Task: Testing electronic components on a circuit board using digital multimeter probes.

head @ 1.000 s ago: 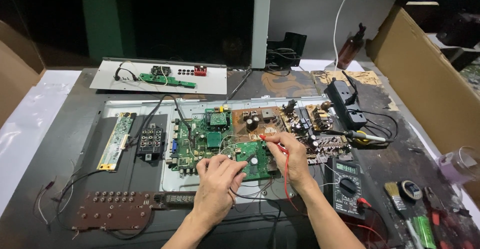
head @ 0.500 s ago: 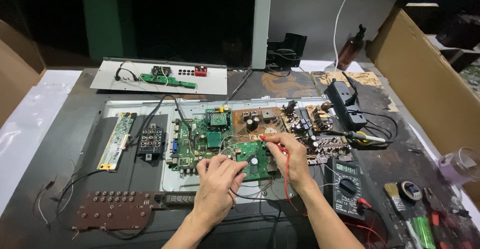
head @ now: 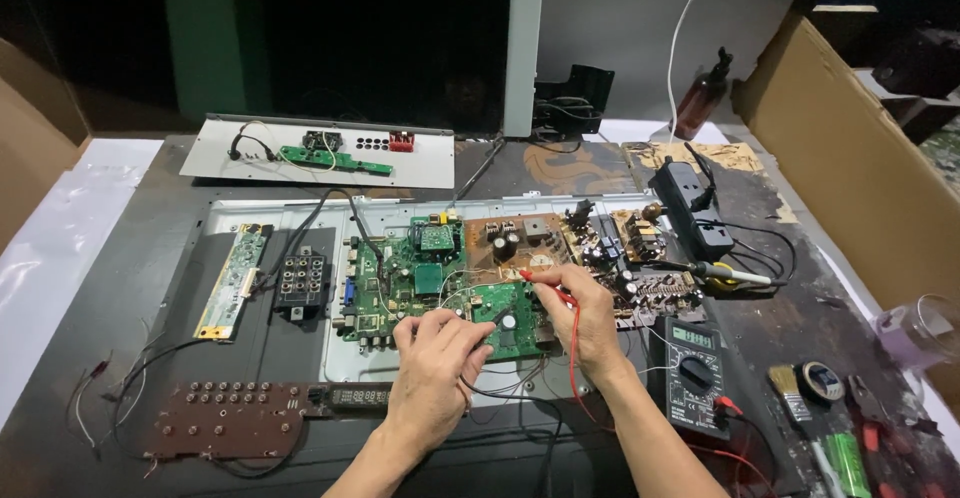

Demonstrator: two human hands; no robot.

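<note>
The grip of the right hand (head: 590, 320) is pinched around a red probe (head: 545, 288), whose tip points left and up onto the brown circuit board (head: 520, 243); a red lead (head: 573, 378) runs from it down past the wrist. The left hand (head: 435, 358) is curled with its fingers closed on a black probe (head: 497, 316), the tip resting on the green circuit board (head: 500, 308) just ahead of the knuckles. Both hands sit close together, nearly touching, over the middle of the desk (head: 130, 288), a little toward its near edge.

From the head view, the boards lie on a pale metal panel (head: 340, 358) that spans the centre of the desk. A larger green board (head: 400, 278) sits just left of the hands, and a narrow strip board (head: 232, 280) lies farther left. Near the left front corner lies a brown button board (head: 220, 420). To the right of the right wrist a multimeter (head: 690, 373) rests flat, its dial facing up. Beyond it, toward the right edge, a soldering iron (head: 735, 276) lies beside a black power strip (head: 690, 196). At the far edge a white plate with a small green board (head: 318, 153) lies flat, and an amber bottle (head: 700, 98) stands at the far right.
</note>
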